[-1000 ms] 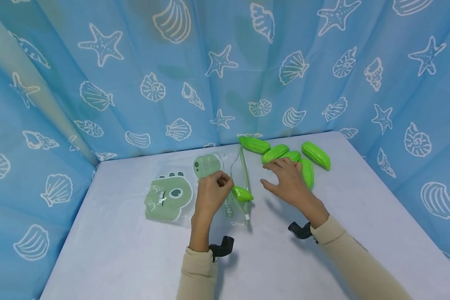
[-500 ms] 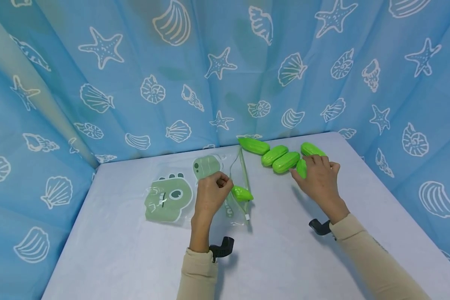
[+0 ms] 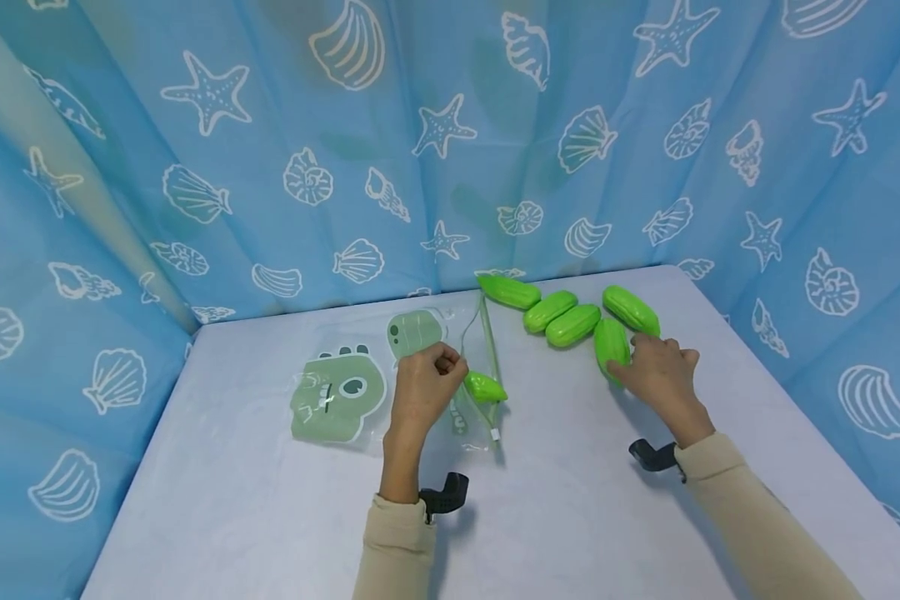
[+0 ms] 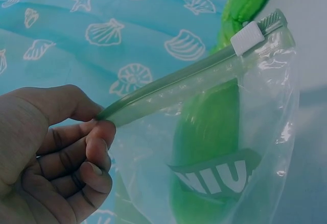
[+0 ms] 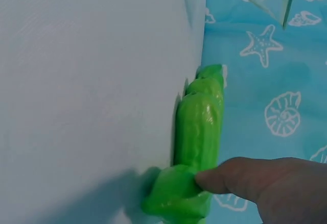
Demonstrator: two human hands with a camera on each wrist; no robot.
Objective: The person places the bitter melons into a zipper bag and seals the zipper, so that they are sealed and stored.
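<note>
My left hand (image 3: 423, 385) pinches the zip edge of a clear slider bag (image 4: 168, 94) between thumb and index finger. The bag (image 3: 337, 396) lies on the table with pale green cartoon prints and a white slider (image 4: 248, 38). One glossy green toy vegetable (image 3: 484, 387) sits at its mouth, partly inside; its exact kind is unclear. My right hand (image 3: 662, 375) grips the near end of another ribbed green toy vegetable (image 3: 611, 346). Its thumb (image 5: 230, 175) presses on that end in the right wrist view, where the other fingers are hidden.
Several similar green vegetables lie toward the back: one pointed piece (image 3: 510, 293), two side by side (image 3: 550, 311), and one (image 3: 632, 309) beyond my right hand. The white-covered table (image 3: 540, 517) is bordered by a blue shell-print curtain (image 3: 420, 183).
My right hand has moved right, past the side-by-side vegetables, then toward me to the near end of the one it grips. The left hand and bag have stayed in place.
</note>
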